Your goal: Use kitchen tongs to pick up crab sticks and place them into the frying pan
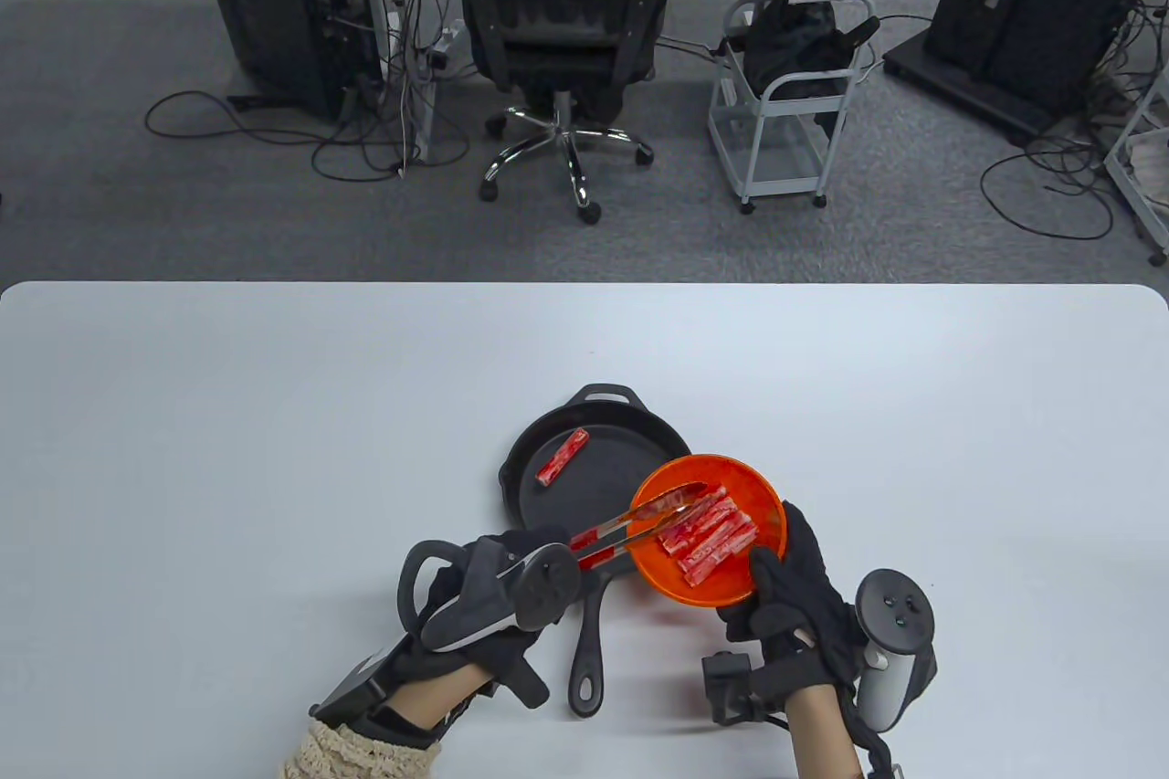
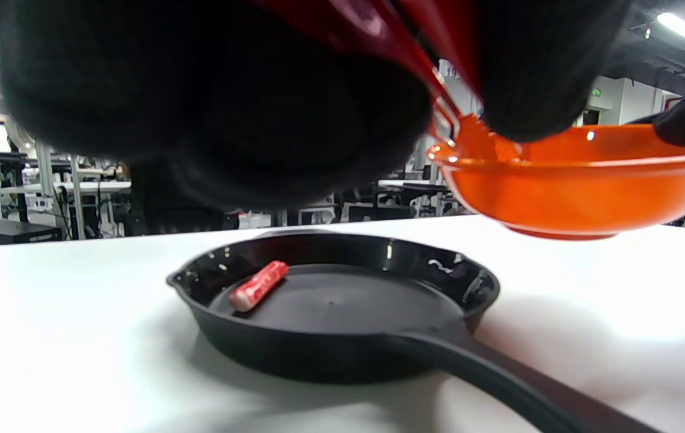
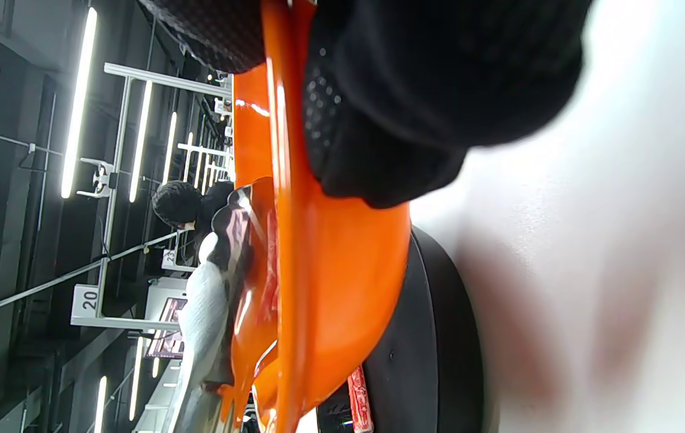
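A black frying pan (image 1: 621,450) (image 2: 342,300) lies on the white table with one crab stick (image 1: 563,456) (image 2: 259,284) in it. My right hand (image 1: 790,592) grips the rim of an orange bowl (image 1: 767,500) (image 2: 571,180) (image 3: 330,258), held above the pan's near right edge. Several crab sticks (image 1: 712,532) lie in the bowl. My left hand (image 1: 498,583) grips red-handled metal tongs (image 1: 639,519). Their tips (image 1: 680,500) reach into the bowl over the sticks. Whether they pinch a stick cannot be made out.
The pan's handle (image 1: 586,651) points toward me between my hands. Beyond the table's far edge stand an office chair (image 1: 566,21), a white cart (image 1: 790,103) and computer towers (image 1: 288,3) among floor cables.
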A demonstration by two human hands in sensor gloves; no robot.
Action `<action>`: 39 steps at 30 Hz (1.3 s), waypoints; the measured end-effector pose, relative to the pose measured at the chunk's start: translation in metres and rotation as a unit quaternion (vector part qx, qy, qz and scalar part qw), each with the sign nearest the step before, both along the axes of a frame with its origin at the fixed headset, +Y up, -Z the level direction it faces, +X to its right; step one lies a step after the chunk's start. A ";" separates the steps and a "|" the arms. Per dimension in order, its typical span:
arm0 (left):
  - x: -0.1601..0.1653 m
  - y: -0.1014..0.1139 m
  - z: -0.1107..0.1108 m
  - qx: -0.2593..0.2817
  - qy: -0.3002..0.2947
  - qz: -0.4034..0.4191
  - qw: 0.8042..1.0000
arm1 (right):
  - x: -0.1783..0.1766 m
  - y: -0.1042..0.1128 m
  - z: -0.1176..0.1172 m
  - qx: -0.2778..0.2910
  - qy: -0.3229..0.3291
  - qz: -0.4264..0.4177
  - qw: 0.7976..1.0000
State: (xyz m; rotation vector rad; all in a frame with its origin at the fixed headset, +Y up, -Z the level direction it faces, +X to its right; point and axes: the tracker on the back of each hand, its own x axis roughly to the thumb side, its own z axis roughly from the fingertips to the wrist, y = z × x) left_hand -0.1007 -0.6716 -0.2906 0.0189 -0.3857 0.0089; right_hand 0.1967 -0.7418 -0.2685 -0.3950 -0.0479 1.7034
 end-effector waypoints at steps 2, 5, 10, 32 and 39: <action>-0.001 -0.001 0.000 -0.003 0.000 0.005 1.000 | 0.000 0.000 0.000 0.000 -0.001 0.000 1.000; 0.000 0.000 0.000 0.007 -0.001 0.004 1.000 | 0.000 0.000 0.000 0.000 -0.001 -0.002 1.000; -0.001 0.000 0.001 0.019 -0.002 0.007 1.000 | 0.000 -0.001 0.000 0.001 -0.004 -0.007 1.000; -0.055 -0.008 -0.034 0.032 0.126 0.019 0.991 | 0.004 -0.001 0.000 -0.008 -0.011 -0.014 1.000; -0.055 -0.038 -0.048 0.002 0.150 -0.029 0.988 | 0.008 -0.001 0.002 -0.008 -0.017 -0.015 1.000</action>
